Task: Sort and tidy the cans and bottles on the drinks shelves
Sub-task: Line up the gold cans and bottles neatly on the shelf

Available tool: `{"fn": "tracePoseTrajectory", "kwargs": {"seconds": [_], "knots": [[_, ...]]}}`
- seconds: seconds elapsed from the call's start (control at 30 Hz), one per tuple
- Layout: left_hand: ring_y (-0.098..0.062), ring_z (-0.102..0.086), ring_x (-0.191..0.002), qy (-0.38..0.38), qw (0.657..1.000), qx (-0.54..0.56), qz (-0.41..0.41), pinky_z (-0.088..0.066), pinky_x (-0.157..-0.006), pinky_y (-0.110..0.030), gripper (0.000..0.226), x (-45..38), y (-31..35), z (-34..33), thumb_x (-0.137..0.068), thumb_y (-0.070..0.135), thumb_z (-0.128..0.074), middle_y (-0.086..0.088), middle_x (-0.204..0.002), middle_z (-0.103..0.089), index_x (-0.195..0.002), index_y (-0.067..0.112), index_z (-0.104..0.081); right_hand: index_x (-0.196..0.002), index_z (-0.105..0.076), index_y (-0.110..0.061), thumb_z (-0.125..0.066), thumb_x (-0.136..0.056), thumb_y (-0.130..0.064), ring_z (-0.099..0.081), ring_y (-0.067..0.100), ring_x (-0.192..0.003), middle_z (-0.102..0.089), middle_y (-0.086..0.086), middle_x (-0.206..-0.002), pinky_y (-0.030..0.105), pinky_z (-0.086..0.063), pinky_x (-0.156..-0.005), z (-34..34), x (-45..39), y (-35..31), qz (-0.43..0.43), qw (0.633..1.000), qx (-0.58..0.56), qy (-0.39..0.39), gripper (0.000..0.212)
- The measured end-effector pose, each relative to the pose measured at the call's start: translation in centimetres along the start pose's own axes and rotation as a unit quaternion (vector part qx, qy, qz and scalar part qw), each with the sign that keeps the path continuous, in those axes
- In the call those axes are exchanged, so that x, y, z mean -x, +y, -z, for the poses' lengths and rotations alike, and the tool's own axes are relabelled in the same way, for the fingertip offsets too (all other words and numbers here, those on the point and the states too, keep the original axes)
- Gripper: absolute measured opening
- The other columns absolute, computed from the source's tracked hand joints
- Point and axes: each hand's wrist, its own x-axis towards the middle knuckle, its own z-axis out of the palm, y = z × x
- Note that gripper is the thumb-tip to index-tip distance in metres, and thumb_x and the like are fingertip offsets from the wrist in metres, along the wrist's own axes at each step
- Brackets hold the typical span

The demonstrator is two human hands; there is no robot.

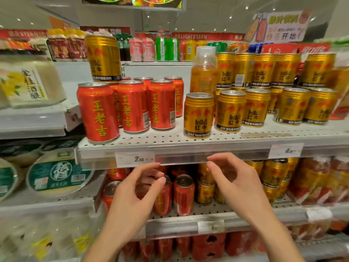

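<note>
While both hands hover empty below the shelf edge (188, 151), left hand (132, 191) at 7 o'clock, right hand (238, 184) at 5, fingers loosely curled, gold can (198, 115) stands near the lip.

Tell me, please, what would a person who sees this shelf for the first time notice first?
Probably the gold can standing alone on top of the red cans at the left of the upper shelf, away from the other gold cans on the right. Next, a clear orange bottle among those gold cans. Below the shelf edge, the left hand and right hand hover with loosely curled fingers, holding nothing.
</note>
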Motion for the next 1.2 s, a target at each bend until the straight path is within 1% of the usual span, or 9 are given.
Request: {"fn": "tracePoseTrajectory", "kwargs": {"seconds": [0.17,0.33,0.5,0.6,0.67,0.77,0.9,1.0,1.2], "knots": [[-0.002,-0.071,-0.094,0.004,0.997,-0.04,-0.068,-0.052,-0.081,-0.019,0.024,-2.3,3.7,0.2,-0.087,0.038,-0.069,0.019,-0.099,-0.075,-0.111,0.043,-0.066,-0.103,-0.07,-0.03,-0.066,-0.094,-0.032,-0.066,0.002,-0.082,-0.07,-0.018,-0.082,0.018,-0.052,-0.069,3.5,-3.7,-2.5,0.085,0.995,0.056,0.023,0.01],[-0.009,-0.07,-0.085,0.029,0.977,-0.127,-0.167,-0.054,-0.071,-0.019,0.029,-6.0,6.7,-0.6,-0.09,0.03,-0.071,0.017,-0.099,-0.072,-0.118,0.036,-0.064,-0.106,-0.071,-0.021,-0.065,-0.095,-0.029,-0.065,0.004,-0.08,-0.071,-0.012,-0.09,0.021,-0.054,-0.071,7.1,-9.3,-3.8,0.176,0.972,0.148,0.053,0.015],[-0.008,-0.066,-0.089,0.047,0.951,-0.19,-0.239,-0.054,-0.067,-0.019,0.037,-9.7,9.3,-1.8,-0.09,0.031,-0.074,0.013,-0.107,-0.066,-0.125,0.028,-0.061,-0.115,-0.067,-0.018,-0.065,-0.093,-0.038,-0.054,0.012,-0.105,-0.062,-0.003,-0.11,0.028,-0.048,-0.093,7.8,-14.0,-4.1,0.247,0.925,0.287,0.034,0.03],[-0.006,-0.06,-0.1,0.026,0.943,-0.226,-0.245,-0.052,-0.069,-0.014,0.044,-11.4,9.4,-2.7,-0.09,0.038,-0.071,0.011,-0.119,-0.057,-0.13,0.028,-0.057,-0.127,-0.061,-0.021,-0.065,-0.091,-0.046,-0.051,0.016,-0.12,-0.057,-0.002,-0.127,0.039,-0.045,-0.107,7.5,-15.1,-3.8,0.238,0.912,0.331,-0.044,0.044],[-0.005,-0.06,-0.101,0.013,0.946,-0.227,-0.232,-0.054,-0.071,-0.016,0.047,-11.9,9.2,-3.1,-0.088,0.045,-0.069,0.012,-0.123,-0.054,-0.131,0.031,-0.056,-0.129,-0.058,-0.023,-0.065,-0.092,-0.047,-0.053,0.015,-0.119,-0.058,-0.003,-0.128,0.044,-0.046,-0.106,7.6,-15.2,-3.4,0.239,0.911,0.33,-0.071,0.045],[-0.003,-0.062,-0.097,0.0,0.952,-0.221,-0.21,-0.058,-0.077,-0.028,0.047,-12.2,9.1,-3.5,-0.086,0.056,-0.066,0.015,-0.126,-0.052,-0.128,0.038,-0.055,-0.128,-0.057,-0.024,-0.067,-0.092,-0.043,-0.053,0.013,-0.118,-0.058,-0.005,-0.127,0.041,-0.047,-0.105,8.3,-15.3,-3.2,0.241,0.913,0.317,-0.087,0.042],[0.003,-0.058,-0.097,-0.016,0.96,-0.21,-0.187,-0.047,-0.071,-0.012,0.04,-12.4,9.5,-3.8,-0.087,0.05,-0.069,0.016,-0.117,-0.059,-0.123,0.038,-0.056,-0.127,-0.059,-0.024,-0.064,-0.094,-0.044,-0.054,0.007,-0.114,-0.06,-0.008,-0.125,0.031,-0.05,-0.1,8.6,-16.2,-3.8,0.205,0.932,0.282,-0.096,0.039],[0.005,-0.061,-0.094,-0.019,0.967,-0.189,-0.172,-0.045,-0.07,-0.008,0.037,-12.2,9.7,-3.6,-0.086,0.048,-0.073,0.022,-0.107,-0.065,-0.118,0.038,-0.058,-0.131,-0.057,-0.023,-0.061,-0.096,-0.047,-0.058,0.009,-0.111,-0.063,-0.006,-0.124,0.033,-0.053,-0.096,7.9,-17.6,-4.9,0.176,0.951,0.245,-0.067,0.043],[0.003,-0.064,-0.094,0.006,0.969,-0.172,-0.177,-0.05,-0.072,-0.009,0.035,-11.8,9.7,-2.9,-0.083,0.048,-0.077,0.021,-0.107,-0.067,-0.112,0.037,-0.06,-0.147,-0.044,-0.019,-0.055,-0.092,-0.065,-0.063,0.016,-0.109,-0.064,-0.002,-0.126,0.041,-0.057,-0.092,5.8,-20.1,-6.0,0.082,0.971,0.21,-0.086,0.072]]}}
